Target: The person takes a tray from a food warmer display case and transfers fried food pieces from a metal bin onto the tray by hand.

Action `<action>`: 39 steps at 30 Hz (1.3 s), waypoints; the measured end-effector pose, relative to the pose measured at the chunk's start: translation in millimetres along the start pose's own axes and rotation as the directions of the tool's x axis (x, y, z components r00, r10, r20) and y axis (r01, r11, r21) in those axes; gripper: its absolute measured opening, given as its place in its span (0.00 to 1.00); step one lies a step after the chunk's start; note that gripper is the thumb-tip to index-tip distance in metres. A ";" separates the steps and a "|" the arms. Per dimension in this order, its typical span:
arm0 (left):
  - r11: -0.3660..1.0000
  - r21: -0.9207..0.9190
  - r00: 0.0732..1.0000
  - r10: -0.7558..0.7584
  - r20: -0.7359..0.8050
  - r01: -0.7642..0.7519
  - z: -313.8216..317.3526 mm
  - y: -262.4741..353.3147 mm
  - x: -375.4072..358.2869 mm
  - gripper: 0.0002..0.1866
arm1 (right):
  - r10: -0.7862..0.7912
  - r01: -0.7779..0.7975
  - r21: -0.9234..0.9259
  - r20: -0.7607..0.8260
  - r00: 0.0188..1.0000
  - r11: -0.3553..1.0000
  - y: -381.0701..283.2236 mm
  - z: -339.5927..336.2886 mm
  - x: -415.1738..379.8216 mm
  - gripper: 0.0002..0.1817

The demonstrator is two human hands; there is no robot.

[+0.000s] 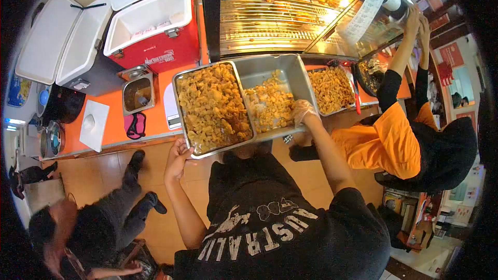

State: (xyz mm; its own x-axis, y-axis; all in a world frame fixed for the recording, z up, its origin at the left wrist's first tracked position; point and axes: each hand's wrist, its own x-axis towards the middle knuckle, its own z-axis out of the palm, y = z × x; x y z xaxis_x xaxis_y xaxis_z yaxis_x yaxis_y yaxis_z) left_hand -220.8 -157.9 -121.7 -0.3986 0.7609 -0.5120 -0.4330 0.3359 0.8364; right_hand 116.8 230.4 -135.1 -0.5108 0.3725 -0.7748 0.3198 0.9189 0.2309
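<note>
My left hand (180, 154) is bare and grips the near-left corner of a shallow metal tray (211, 153), thumb over the rim. Golden fried chicken pieces (212, 106) heap that tray. Its right side overlaps a deeper metal pan (290, 67), which holds a smaller amount of similar pieces (270, 101). My right hand (306, 112), in a clear plastic glove, reaches over the pan's right wall. Its fingers are curled beside the pieces; whether they hold food or the wall is hidden.
Another tray of fried pieces (330, 89) sits to the right, near red-handled tongs (357, 98). Behind is a lit display warmer (270, 15). A red cooler (155, 41) stands on the orange counter (116, 119). A co-worker in orange (389, 140) is at right; another person (98, 223) is lower left.
</note>
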 end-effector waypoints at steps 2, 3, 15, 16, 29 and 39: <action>1.000 0.012 1.000 -0.022 0.014 0.021 2.4 6.7 -3.0 0.22 | 0.073 -0.065 0.114 -0.069 0.995 0.991 -18.3 -11.2 -12.7 0.21; 0.999 0.023 0.999 -0.040 0.025 0.039 3.6 9.0 -3.8 0.23 | 0.152 -0.119 0.227 -0.132 0.980 0.967 -24.6 -15.3 -16.8 0.21; 0.994 -0.109 1.000 -0.008 0.022 0.010 1.8 -11.9 2.3 0.24 | 0.458 -0.449 0.331 0.057 0.887 0.830 -44.9 -34.7 4.1 0.58; 0.992 -0.120 0.999 -0.020 0.045 0.025 4.6 -1.4 -1.6 0.24 | 0.428 -0.439 0.291 0.103 0.898 0.850 -33.2 -18.2 23.2 0.57; 0.990 -0.127 0.996 0.067 0.052 -0.060 8.4 -4.1 -0.9 0.27 | 0.427 -0.382 0.381 -0.038 0.903 0.842 -8.2 2.0 31.0 0.36; 0.962 -0.253 0.982 0.136 0.129 -0.100 -5.8 -43.4 17.3 0.31 | 0.154 -0.123 0.128 -0.267 0.951 0.984 -1.7 44.0 50.7 0.38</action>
State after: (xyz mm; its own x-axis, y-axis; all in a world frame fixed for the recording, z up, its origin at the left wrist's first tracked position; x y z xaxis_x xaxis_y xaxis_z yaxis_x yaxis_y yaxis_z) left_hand -213.6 -162.6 -167.9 -0.3460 0.8647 -0.3641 -0.5816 0.1069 0.8064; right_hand 125.6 242.0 -200.7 -0.6496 0.5302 -0.5448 0.4794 0.8419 0.2476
